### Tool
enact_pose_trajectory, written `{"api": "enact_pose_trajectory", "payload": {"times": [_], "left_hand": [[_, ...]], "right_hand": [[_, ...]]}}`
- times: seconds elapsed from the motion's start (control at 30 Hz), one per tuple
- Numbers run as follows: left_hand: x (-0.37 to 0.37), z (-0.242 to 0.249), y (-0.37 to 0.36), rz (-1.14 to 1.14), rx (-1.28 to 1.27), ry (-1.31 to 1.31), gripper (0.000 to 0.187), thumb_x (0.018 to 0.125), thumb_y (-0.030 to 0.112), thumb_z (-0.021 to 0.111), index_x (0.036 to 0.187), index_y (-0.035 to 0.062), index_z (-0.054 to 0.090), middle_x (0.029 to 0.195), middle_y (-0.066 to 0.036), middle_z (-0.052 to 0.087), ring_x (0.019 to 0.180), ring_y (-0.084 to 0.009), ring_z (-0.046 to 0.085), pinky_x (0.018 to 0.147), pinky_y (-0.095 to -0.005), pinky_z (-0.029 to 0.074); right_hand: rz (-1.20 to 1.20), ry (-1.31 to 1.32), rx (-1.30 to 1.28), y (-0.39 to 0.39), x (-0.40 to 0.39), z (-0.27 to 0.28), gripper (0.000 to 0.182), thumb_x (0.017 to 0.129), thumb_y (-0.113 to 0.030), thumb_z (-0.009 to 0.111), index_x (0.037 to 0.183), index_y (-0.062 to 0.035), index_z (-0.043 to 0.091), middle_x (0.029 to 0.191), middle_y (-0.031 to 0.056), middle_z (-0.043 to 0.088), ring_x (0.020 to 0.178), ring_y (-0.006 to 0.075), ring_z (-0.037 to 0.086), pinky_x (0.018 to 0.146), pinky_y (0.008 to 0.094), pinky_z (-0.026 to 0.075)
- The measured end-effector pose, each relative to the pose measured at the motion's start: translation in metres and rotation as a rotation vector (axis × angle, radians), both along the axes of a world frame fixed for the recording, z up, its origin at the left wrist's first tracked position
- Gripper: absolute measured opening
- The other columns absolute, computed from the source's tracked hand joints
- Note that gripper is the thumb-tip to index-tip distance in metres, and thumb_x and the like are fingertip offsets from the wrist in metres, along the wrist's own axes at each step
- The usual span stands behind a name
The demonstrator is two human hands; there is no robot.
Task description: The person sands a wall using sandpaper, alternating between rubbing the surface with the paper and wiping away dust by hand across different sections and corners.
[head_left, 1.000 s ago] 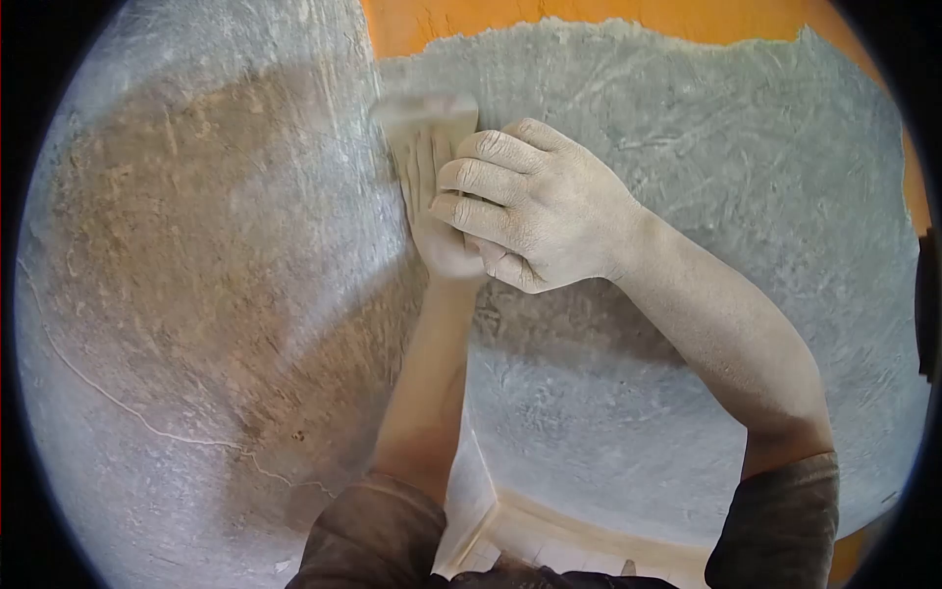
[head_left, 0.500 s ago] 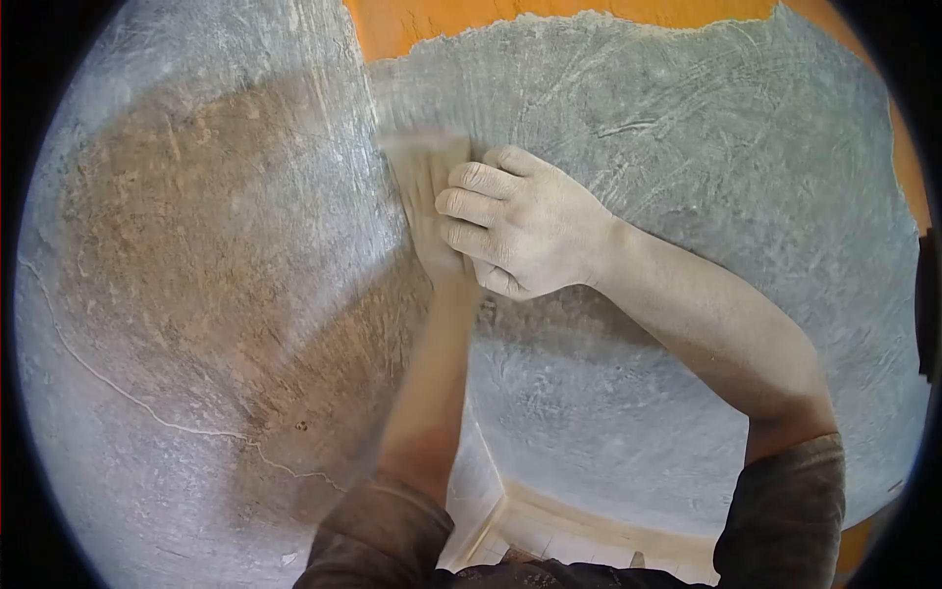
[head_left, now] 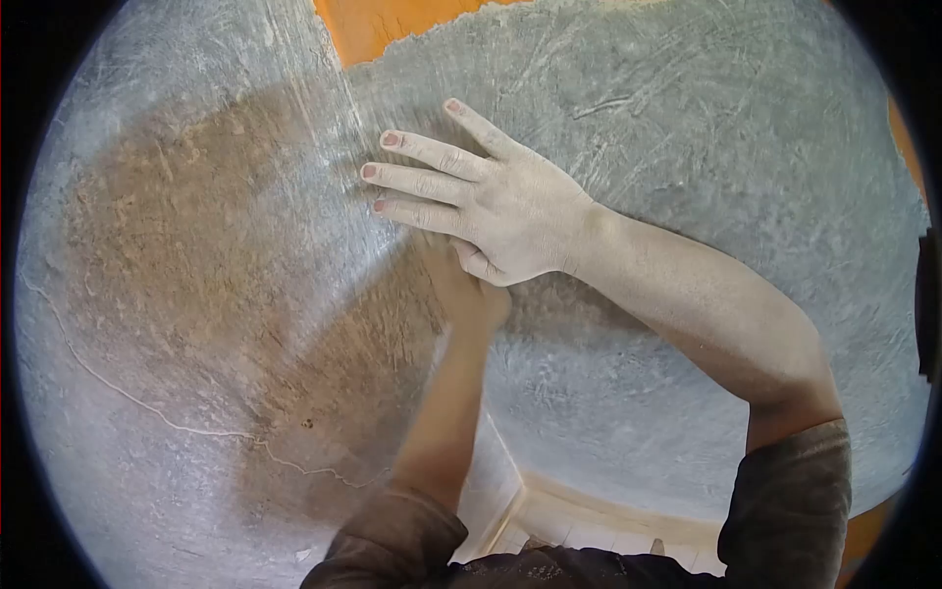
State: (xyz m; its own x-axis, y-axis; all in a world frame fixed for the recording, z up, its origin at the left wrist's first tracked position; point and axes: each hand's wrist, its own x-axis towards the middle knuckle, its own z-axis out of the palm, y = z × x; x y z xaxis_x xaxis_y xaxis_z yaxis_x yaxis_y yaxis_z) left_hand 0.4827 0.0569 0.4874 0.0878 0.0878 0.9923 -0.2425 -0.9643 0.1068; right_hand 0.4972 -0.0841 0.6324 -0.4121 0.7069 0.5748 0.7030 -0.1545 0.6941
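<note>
Fingers [head_left: 417, 182] of your right hand [head_left: 500, 211] lie spread flat on the wall [head_left: 687, 128], holding nothing, tips pointing to about ten o'clock across the inside corner [head_left: 368, 196]. Your left hand [head_left: 471, 294] sits just below, at six o'clock from the right palm and mostly hidden under it; you cannot tell whether it grips anything. Grey skim covers both faces, rough and swirled, with a brown worn patch [head_left: 216, 255] at nine o'clock and orange paint [head_left: 392, 20] at twelve.
</note>
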Motion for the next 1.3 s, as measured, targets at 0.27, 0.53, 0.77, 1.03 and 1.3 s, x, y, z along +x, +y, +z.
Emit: {"api": "enact_pose_trajectory", "payload": {"times": [0.27,0.53,0.77,1.03,1.3], "left_hand": [[-0.009,0.035,0.002,-0.196,-0.104,0.143,0.065,0.102,0.036,0.05,0.154,0.0005,0.034,0.158,-0.028,0.031,0.148,-0.0499,0.024,0.119,-0.0606,0.018],[0.002,-0.029,0.017,0.027,0.029,0.103,0.063,0.097,0.029,0.059,0.148,0.0005,0.036,0.148,-0.024,0.038,0.136,-0.043,0.039,0.114,-0.0524,0.029],[0.017,0.07,0.038,-0.063,0.021,0.095,0.058,0.102,0.035,0.05,0.147,-0.0003,0.04,0.145,-0.024,0.043,0.136,-0.0449,0.041,0.115,-0.057,0.028],[0.005,0.039,0.027,-0.044,0.122,-0.074,0.056,0.103,0.033,0.048,0.147,-0.0015,0.042,0.148,-0.027,0.043,0.14,-0.0469,0.037,0.116,-0.0576,0.028],[0.007,0.002,0.012,-0.103,-0.003,-0.016,0.06,0.103,0.03,0.047,0.152,-0.003,0.036,0.158,-0.03,0.031,0.148,-0.0491,0.027,0.119,-0.0579,0.023]], "right_hand": [[-0.024,0.055,-0.047,0.003,-0.001,0.001,0.066,0.091,-0.036,0.057,0.155,-0.0298,0.041,0.167,-0.0076,0.024,0.157,0.0173,0.013,0.127,0.0605,0.008],[-0.117,-0.038,-0.025,-0.004,-0.002,0.002,0.065,0.09,-0.037,0.058,0.153,-0.0293,0.043,0.164,-0.004,0.031,0.154,0.0195,0.02,0.127,0.0592,0.011],[-0.034,0.042,0.017,0.003,-0.002,0.001,0.056,0.09,-0.038,0.058,0.145,-0.0266,0.054,0.156,-0.0031,0.042,0.149,0.0209,0.032,0.125,0.0565,0.02],[-0.049,-0.008,0.151,0.003,0.0,-0.001,0.055,0.088,-0.037,0.06,0.141,-0.0255,0.058,0.155,-0.0033,0.043,0.148,0.0205,0.032,0.124,0.0582,0.022],[-0.007,0.016,0.183,0.0,0.002,-0.003,0.056,0.086,-0.038,0.061,0.14,-0.0241,0.06,0.159,-0.0034,0.038,0.15,0.0212,0.03,0.122,0.0631,0.022]]}}
